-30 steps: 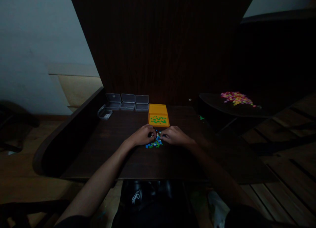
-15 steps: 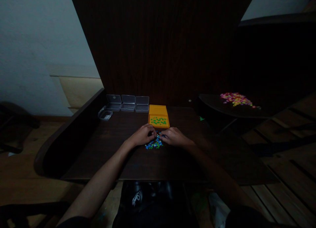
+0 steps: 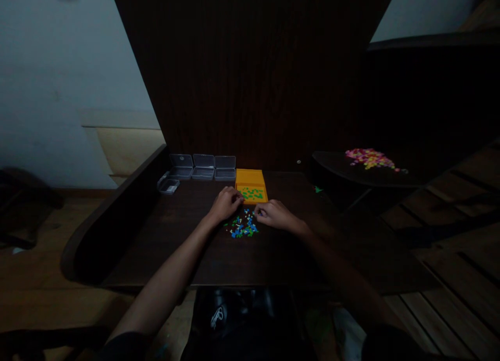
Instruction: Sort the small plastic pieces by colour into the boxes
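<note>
A small heap of blue, green and white bits [image 3: 242,226] lies on the dark wooden table [image 3: 195,246]. Behind it stands an open orange box [image 3: 251,186] with green bits inside. My left hand [image 3: 225,203] hovers at the box's near left corner, fingers curled and pinched together; what they hold is too small to see. My right hand [image 3: 275,214] rests on the table at the heap's right edge, fingers curled in a pinch.
Three clear plastic boxes [image 3: 202,166] stand in a row left of the orange box, with a fourth open one [image 3: 168,185] further left. A pile of pink and yellow bits [image 3: 369,158] lies on a dark surface at the right. A raised rail borders the table's left side.
My left hand has lifted off the heap and moved up toward the orange box. More of the heap now shows. The right hand has shifted a little.
</note>
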`<state>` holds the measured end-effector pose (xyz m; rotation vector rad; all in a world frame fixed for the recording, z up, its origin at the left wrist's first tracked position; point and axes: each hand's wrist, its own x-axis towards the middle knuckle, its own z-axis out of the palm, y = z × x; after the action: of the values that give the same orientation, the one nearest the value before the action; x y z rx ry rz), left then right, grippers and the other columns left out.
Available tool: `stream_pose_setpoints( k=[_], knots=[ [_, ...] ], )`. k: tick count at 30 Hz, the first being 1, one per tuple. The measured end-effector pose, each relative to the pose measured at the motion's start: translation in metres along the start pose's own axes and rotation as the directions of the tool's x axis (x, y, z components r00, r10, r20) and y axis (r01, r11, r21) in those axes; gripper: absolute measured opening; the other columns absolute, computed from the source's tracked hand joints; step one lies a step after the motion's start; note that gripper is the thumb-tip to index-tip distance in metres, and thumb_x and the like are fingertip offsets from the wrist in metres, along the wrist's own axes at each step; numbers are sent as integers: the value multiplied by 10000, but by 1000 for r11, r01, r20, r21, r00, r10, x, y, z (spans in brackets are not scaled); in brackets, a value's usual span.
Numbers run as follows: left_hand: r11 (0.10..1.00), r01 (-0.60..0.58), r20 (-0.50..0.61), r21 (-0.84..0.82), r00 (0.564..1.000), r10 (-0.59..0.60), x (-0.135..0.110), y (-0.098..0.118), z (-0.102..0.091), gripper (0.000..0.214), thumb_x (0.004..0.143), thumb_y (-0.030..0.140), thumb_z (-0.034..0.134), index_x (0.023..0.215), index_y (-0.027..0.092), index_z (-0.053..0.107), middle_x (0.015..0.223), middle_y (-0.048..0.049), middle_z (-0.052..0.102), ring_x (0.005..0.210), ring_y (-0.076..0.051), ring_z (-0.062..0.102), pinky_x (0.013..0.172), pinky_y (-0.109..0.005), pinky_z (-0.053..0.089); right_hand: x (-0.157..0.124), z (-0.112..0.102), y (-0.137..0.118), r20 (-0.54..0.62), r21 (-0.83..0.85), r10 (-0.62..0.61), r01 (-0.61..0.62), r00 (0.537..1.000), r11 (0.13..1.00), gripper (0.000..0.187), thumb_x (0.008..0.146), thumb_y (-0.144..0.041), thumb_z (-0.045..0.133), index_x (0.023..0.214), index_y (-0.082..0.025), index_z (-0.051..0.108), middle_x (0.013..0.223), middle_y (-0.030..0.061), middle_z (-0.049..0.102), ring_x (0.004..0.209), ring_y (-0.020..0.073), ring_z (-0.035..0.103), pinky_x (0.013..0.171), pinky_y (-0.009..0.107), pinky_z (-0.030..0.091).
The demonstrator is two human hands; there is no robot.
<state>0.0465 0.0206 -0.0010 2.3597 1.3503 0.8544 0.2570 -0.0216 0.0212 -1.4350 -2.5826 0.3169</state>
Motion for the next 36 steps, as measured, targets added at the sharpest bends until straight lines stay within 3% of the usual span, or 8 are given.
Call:
stream_pose_setpoints(
  k=[10,20,29,36],
  knots=[
    [983,182,7,16,983,-183,17,2,10,152,793,232,606,783,145,730,850,-83,685,817,-199,623,785,-302,479,24,-11,37,-152,234,81,-43,985,971,203,777,-196,561,824,-85,725,615,-10,588,555,85,457,562,193,320],
    [957,287,122,-39,952,-281,30,1,7,81,711,200,677,661,154,720,694,-66,716,711,-188,661,678,-258,476,53,-14,54,81,216,29,-46,996,975,236,750,-170,550,843,-62,738,632,4,607,574,91,470,558,202,318],
    [953,272,106,-131,960,-259,30,-2,9,113,716,205,670,701,134,757,716,-64,712,740,-189,657,720,-254,472,56,-19,58,103,191,25,-44,994,981,216,744,-202,607,851,-110,772,588,-10,591,541,90,447,543,205,302],
    [927,288,62,-240,957,-282,28,-13,5,212,798,255,580,825,138,755,754,-43,725,736,-170,651,699,-240,465,49,-19,67,63,241,31,-45,998,970,283,757,-283,603,901,-108,773,558,-22,548,516,89,405,542,219,294]
  ],
)
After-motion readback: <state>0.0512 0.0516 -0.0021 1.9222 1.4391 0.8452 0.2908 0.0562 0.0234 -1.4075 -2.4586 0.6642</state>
